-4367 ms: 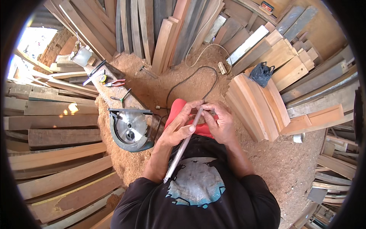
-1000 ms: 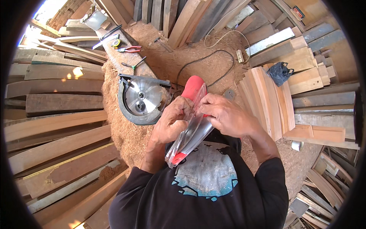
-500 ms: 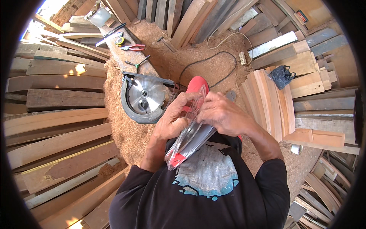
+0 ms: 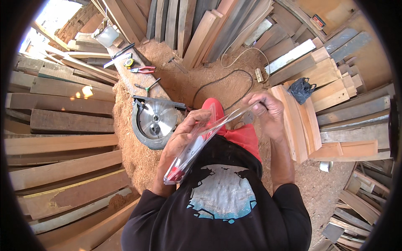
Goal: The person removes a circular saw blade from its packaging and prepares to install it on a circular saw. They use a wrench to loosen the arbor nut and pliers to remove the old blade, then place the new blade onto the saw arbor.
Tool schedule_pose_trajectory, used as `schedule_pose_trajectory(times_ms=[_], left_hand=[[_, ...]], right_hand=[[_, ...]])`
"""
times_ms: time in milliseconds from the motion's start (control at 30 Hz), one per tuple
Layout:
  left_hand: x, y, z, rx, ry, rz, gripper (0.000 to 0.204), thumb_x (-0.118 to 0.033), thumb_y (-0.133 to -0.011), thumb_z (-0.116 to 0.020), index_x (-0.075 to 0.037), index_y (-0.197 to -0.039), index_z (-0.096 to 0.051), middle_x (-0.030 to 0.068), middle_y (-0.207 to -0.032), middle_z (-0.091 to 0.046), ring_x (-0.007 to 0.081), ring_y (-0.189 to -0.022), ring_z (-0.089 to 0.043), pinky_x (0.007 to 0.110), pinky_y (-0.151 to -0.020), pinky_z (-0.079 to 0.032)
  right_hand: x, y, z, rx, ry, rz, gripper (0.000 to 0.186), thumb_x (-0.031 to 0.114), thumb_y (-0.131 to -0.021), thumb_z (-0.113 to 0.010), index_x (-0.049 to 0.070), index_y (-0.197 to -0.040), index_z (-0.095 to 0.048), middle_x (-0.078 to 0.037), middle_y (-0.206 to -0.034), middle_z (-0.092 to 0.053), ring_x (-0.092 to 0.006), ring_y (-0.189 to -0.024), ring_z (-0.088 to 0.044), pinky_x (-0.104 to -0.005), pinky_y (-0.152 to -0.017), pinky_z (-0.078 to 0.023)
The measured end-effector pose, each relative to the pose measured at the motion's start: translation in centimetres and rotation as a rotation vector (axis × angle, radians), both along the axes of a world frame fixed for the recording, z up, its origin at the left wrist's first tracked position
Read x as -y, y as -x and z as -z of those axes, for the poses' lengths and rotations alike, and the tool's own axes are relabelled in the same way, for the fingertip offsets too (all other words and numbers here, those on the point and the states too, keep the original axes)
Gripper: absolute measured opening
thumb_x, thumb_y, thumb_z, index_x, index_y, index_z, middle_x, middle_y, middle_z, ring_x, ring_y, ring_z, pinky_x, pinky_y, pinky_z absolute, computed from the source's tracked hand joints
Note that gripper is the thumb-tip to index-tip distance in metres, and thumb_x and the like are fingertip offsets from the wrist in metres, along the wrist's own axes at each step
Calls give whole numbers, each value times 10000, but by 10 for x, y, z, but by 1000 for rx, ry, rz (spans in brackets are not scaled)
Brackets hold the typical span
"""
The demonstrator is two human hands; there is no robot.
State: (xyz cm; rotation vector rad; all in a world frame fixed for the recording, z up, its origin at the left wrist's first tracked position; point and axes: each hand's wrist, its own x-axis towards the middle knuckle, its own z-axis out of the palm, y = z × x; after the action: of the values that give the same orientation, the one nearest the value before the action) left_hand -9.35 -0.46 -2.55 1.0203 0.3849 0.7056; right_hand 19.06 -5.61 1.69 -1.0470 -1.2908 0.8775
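Note:
My left hand [image 4: 184,131] is closed on a long see-through plastic package [image 4: 181,162] with red and white parts showing inside. It lies slantwise in front of my dark shirt; exactly what it contains is hard to make out. Away to the right, my raised right hand [image 4: 268,112] pinches the end of a see-through plastic strip [image 4: 234,116], stretched taut from the package's upper end. Left of my left hand rests a circular saw [image 4: 154,120] with its round blade facing up, on a sawdust-covered plank. Behind the hands show my red-clad legs [image 4: 243,140].
Beyond the saw lie a T-shaped wrench [image 4: 147,88], red-handled pliers [image 4: 143,70] and a yellow tape measure [image 4: 128,63]. A dark cable [image 4: 226,73] loops over sawdust. Stacked boards [image 4: 63,144] line the left; more wood and a black plastic bag [image 4: 301,90] are on the right.
My right hand has moved right and up, away from my left hand, drawing the plastic strip out taut. My left hand and the package have shifted slightly left.

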Motion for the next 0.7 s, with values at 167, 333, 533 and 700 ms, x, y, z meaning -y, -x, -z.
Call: schedule_pose_trajectory(times_ms=[167,333,533,700], left_hand=[[0,-8,-6,88,139,-42,925,-562,-830,-684,79,-1467,-486,205,-1508,-465,301,-1427,-444,417,-1202,-290],[-29,25,-10,-4,-146,23,790,-590,-898,-644,69,-1333,-642,247,-1526,-448,319,-1434,-445,423,-1195,-297],[-73,68,-17,-434,-364,228,446,-396,-981,-648,34,-1094,-683,236,-1508,-472,353,-1428,-451,439,-1166,-324],[-71,30,-53,-622,-1007,3,452,-309,-923,-761,-11,-1236,-625,245,-1596,-367,379,-1472,-380,468,-1158,-373]], right_hand=[[-4,-40,14,-346,-85,221,99,74,-1010,-652,-3,-1073,-659,-62,-1043,-705,-108,-954,-628,-287,-885,-507],[-7,-48,27,-574,-57,330,65,7,-1015,-609,25,-1057,-655,-45,-1070,-702,-118,-999,-648,-289,-938,-515],[5,-52,63,-735,95,289,67,18,-1016,-606,21,-1053,-662,-74,-1012,-732,-148,-906,-703,-314,-855,-583],[12,-39,69,-746,208,269,79,75,-1015,-639,31,-1064,-683,-49,-987,-733,-114,-859,-687,-282,-792,-569]])
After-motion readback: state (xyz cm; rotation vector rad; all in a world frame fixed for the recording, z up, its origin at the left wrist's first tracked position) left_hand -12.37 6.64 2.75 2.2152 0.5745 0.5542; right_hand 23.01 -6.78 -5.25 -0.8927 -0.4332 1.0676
